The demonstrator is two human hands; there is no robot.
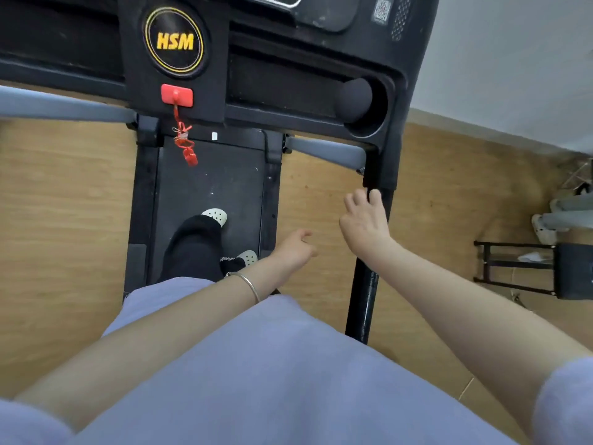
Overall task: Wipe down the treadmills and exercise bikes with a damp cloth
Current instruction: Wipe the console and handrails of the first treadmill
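I stand on a black treadmill whose console (175, 43) carries a yellow HSM badge, and my feet in white clogs (215, 216) are on its belt (208, 187). My right hand (365, 220) reaches to the black right handrail (362, 303), with spread fingertips touching its upper end. My left hand (293, 247), a bangle on its wrist, hovers over the floor between belt and rail, fingers loosely curled and empty. No cloth is in sight.
A red safety key (177, 95) with its cord and clip hangs from the console. A dark ball (354, 97) sits in the right cup holder. Grey crossbars (324, 150) span under the console. A black rack (513, 268) and another person's feet (545, 226) are on the wooden floor at right.
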